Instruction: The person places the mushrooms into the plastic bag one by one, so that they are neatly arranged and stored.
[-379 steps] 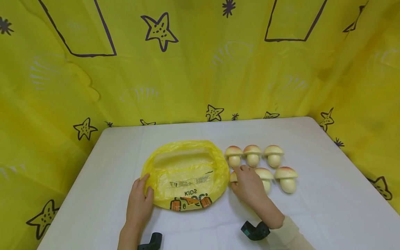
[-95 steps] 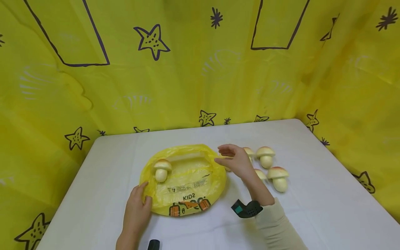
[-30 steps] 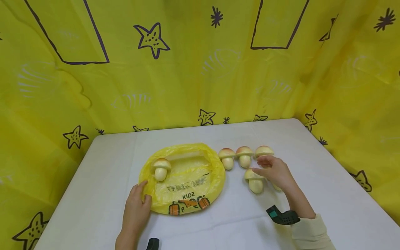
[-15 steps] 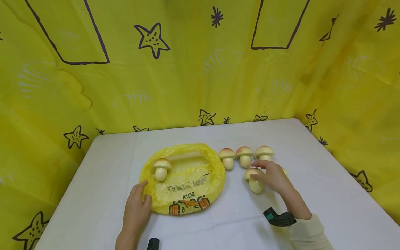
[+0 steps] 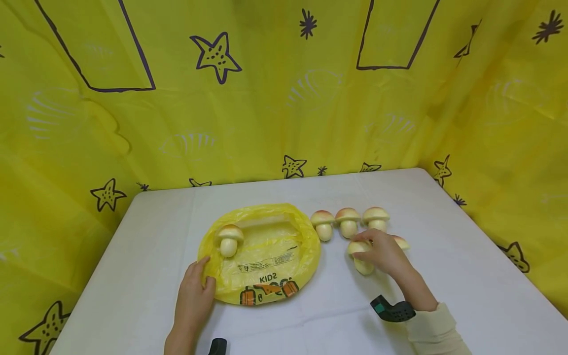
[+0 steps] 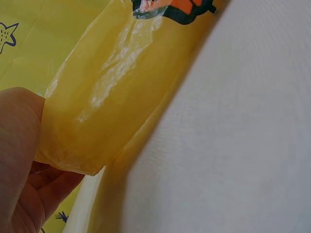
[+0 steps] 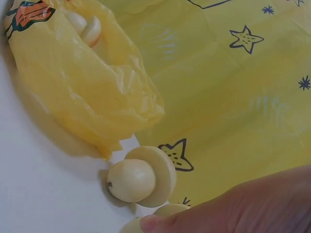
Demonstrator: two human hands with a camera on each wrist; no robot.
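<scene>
My left hand (image 5: 194, 296) pinches the left edge of a yellow plastic bag (image 5: 306, 261), which lies with its mouth spread wide. In the left wrist view the thumb lies over the film of the bag (image 6: 112, 97), fingers behind it. One toy mushroom (image 5: 229, 242) with a reddish cap rests inside, at the left. My right hand (image 5: 385, 254) has its fingers and thumb around the cap of another mushroom (image 5: 364, 267), which stays on the table. Its cap is partly hidden by the hand; the right wrist view shows my thumb (image 7: 154, 223) against it.
Behind my right hand stand three mushrooms in a row: one beside the bag (image 5: 323, 226), one in the middle (image 5: 347, 223) and one at right (image 5: 375, 218). Another mushroom (image 5: 401, 242) is mostly hidden by the hand. A yellow patterned curtain (image 5: 266, 113) borders the white table (image 5: 275, 330).
One mushroom went from the front row into the bag. Over the last second my right hand moved left and down from the rightmost mushrooms and closed on the front one. My left hand stayed put.
</scene>
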